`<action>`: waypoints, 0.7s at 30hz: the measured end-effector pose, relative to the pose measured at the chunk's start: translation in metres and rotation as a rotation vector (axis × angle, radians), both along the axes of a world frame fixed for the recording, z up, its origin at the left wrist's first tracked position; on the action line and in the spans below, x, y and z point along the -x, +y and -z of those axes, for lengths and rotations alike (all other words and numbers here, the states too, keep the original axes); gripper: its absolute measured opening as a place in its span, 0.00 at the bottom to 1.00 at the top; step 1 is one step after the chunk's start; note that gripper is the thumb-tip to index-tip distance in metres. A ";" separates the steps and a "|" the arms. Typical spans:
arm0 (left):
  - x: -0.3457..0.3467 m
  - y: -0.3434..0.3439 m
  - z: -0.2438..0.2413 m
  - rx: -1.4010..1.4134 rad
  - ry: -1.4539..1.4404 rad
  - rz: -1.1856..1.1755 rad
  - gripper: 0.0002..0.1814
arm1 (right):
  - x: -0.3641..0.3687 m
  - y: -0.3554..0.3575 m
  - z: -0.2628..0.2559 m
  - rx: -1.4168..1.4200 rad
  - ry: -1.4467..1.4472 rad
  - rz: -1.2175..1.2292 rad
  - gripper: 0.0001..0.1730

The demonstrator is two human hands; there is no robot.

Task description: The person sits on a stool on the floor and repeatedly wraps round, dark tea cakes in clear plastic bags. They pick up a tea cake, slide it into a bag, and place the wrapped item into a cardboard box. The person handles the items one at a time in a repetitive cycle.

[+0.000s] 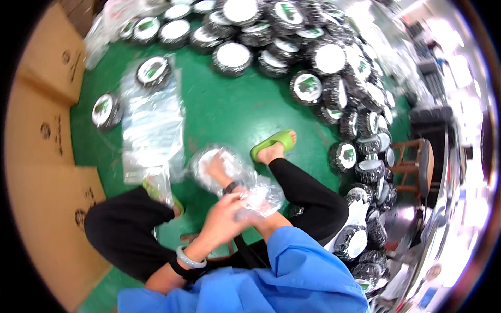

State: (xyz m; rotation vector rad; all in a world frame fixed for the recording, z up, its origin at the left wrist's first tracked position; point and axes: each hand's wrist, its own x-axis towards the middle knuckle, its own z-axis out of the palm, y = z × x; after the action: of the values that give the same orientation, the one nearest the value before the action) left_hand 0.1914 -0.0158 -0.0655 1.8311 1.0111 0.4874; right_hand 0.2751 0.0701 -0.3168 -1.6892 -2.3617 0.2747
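My right hand (217,166) is blurred inside a clear plastic bag (266,195), its fingers over the white face of a round, wheel-like item (201,168). Whether those fingers grip the item cannot be told. Bunched film surrounds my right forearm above a black wristband. My left hand (225,217) holds this gathered film beside the forearm; a pale bangle and a black band circle that wrist. Ahead and to the left, a stack of flat clear bags (152,125) lies on the floor, with a film-wrapped black round item (154,73) on its far end.
Many wrapped black round items (233,58) are heaped ahead and along the right. Cardboard boxes (43,129) line the left side. A wooden stool (424,168) stands at the right. My feet, in green slides (272,144), rest on the green floor (231,105).
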 end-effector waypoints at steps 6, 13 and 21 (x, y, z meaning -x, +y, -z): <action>0.072 0.090 0.101 0.884 -0.510 -0.946 0.10 | -0.076 0.061 -0.175 1.054 0.779 -0.633 0.13; 0.058 0.107 0.119 0.993 -0.385 -0.774 0.13 | -0.473 0.213 -0.181 -0.158 -0.252 1.207 0.45; 0.037 0.120 0.126 1.220 -0.368 -0.811 0.05 | -0.474 0.178 -0.087 -0.324 -0.456 1.133 0.66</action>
State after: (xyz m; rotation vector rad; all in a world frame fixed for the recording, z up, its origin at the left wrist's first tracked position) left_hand 0.1544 0.1038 -0.1918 0.2089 1.3247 0.4725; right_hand 0.7496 0.2484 -0.2294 -2.7113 -1.1608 -0.6939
